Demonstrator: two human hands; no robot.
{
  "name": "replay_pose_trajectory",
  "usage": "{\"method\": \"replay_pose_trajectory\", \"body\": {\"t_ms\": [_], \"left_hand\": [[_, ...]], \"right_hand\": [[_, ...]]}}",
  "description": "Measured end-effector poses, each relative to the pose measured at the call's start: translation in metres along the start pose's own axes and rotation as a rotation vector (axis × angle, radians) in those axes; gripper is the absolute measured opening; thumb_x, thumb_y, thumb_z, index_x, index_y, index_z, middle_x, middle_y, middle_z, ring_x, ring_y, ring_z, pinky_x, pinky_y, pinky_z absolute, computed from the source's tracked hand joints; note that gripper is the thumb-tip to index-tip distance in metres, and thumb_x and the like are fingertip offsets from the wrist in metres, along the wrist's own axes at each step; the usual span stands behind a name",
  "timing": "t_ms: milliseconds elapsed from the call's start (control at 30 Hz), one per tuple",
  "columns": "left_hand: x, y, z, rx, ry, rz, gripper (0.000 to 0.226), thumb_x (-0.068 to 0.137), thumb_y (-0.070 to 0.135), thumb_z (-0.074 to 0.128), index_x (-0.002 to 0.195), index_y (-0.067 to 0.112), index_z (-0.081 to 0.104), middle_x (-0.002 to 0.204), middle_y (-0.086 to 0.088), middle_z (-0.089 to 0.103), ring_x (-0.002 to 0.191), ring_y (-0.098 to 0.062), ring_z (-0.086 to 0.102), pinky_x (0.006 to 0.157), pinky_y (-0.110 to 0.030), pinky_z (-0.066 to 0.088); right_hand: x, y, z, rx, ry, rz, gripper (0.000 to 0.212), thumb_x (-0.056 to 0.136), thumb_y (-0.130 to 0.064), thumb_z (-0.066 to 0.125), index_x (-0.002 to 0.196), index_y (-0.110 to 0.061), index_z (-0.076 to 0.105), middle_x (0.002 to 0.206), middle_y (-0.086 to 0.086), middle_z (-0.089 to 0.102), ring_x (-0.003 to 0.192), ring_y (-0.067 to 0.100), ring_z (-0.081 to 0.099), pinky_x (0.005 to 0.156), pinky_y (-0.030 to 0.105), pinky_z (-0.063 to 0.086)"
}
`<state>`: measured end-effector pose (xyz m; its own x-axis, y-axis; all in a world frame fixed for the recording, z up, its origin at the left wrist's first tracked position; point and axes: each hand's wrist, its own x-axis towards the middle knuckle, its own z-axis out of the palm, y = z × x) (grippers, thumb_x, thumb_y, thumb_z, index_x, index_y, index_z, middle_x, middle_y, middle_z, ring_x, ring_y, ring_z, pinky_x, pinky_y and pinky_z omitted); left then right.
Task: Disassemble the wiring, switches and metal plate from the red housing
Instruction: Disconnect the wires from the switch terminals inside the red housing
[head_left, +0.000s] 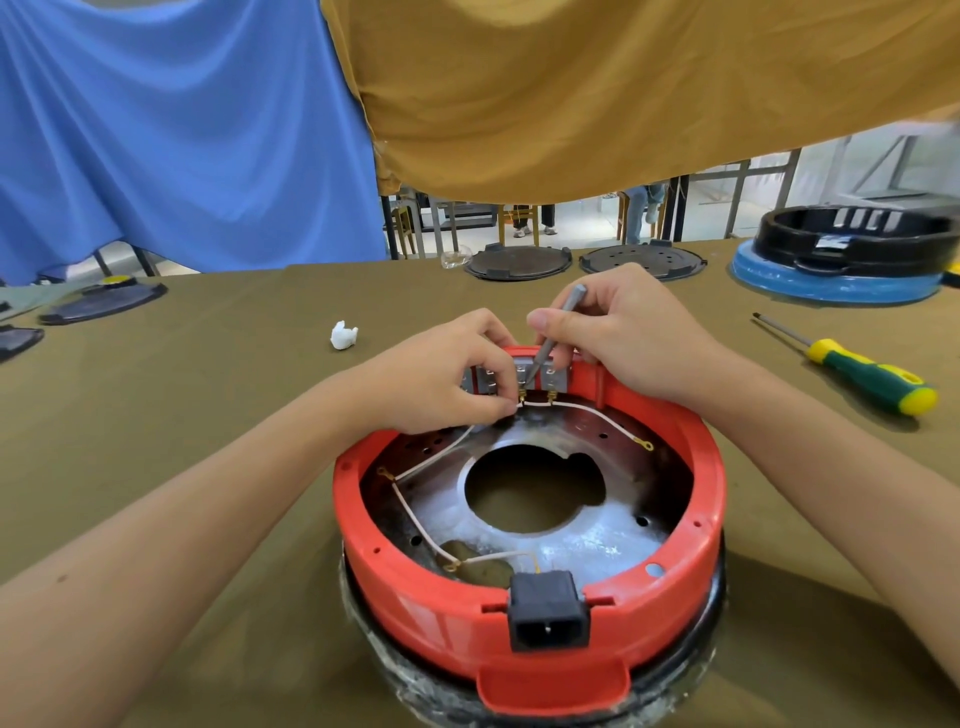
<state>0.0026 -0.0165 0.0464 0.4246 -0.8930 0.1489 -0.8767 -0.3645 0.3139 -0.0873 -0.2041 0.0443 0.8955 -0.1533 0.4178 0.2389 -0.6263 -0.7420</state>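
The right hand (631, 338) grips a slim grey metal tool (553, 332), tip at the grey switch block's (519, 379) terminals; the left hand (447, 374) pinches a thin white wire (597, 413) there. The round red plastic housing (467, 613) sits on the olive-covered counter (208, 374). Step: freeing switch wiring; next, probably, pulling the connector off.

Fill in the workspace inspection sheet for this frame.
Surface: olive-brown cloth-covered table.
Job's things: round red plastic housing holding a silver metal plate; grey switch block at its far rim; black power socket at the near rim.
Clutter: green-and-yellow screwdriver, white crumpled wad, dark round lids.
Hands: left hand pinches a wire terminal; right hand holds a thin grey metal tool.
Cables: white wires along the plate.
Surroundings: blue and mustard drapes.
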Motion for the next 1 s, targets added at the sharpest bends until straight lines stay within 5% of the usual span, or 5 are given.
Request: {"method": "replay_pose_trajectory", "body": {"t_ms": [333, 533, 767, 1000], "left_hand": [[0.0002, 0.0009, -0.0003, -0.003, -0.007, -0.004, 0.004, 0.088, 0.027, 0.071, 0.084, 0.027, 0.074, 0.118, 0.012, 0.045, 0.111, -0.003, 0.051, 0.101, -0.029, 0.039], [0.0002, 0.0015, 0.0005, 0.01, -0.001, -0.01, 0.003, 0.087, 0.028, 0.072, 0.084, 0.026, 0.073, 0.118, 0.013, 0.045, 0.107, -0.003, 0.052, 0.1, -0.033, 0.042], [0.0004, 0.0018, 0.0003, 0.024, 0.009, -0.011, 0.003, 0.086, 0.028, 0.072, 0.083, 0.027, 0.073, 0.112, 0.023, 0.041, 0.102, -0.003, 0.052, 0.098, -0.035, 0.043], [-0.0003, 0.0029, 0.0005, 0.031, 0.006, -0.022, 0.003, 0.086, 0.03, 0.072, 0.083, 0.029, 0.071, 0.117, 0.013, 0.045, 0.105, -0.004, 0.052, 0.099, -0.035, 0.042]], "right_hand": [[0.0014, -0.0004, 0.0001, 0.043, 0.009, 0.042, 0.03, 0.096, -0.028, 0.066, 0.079, -0.005, 0.073, 0.055, -0.004, 0.068, 0.045, -0.003, 0.052, 0.051, 0.008, 0.039], [-0.0049, -0.0004, 0.0009, -0.085, 0.051, -0.054, 0.029, 0.095, -0.034, 0.065, 0.074, -0.016, 0.072, 0.061, -0.006, 0.071, 0.057, 0.006, 0.062, 0.064, 0.027, 0.05], [-0.0075, -0.0055, 0.001, -0.173, -0.011, -0.118, 0.028, 0.094, -0.034, 0.067, 0.067, -0.028, 0.07, 0.062, -0.009, 0.071, 0.055, 0.009, 0.061, 0.061, 0.028, 0.049], [-0.008, -0.0053, 0.0004, -0.107, 0.012, -0.098, 0.026, 0.094, -0.033, 0.067, 0.071, -0.023, 0.072, 0.063, -0.007, 0.072, 0.069, 0.022, 0.069, 0.077, 0.046, 0.054]]}}
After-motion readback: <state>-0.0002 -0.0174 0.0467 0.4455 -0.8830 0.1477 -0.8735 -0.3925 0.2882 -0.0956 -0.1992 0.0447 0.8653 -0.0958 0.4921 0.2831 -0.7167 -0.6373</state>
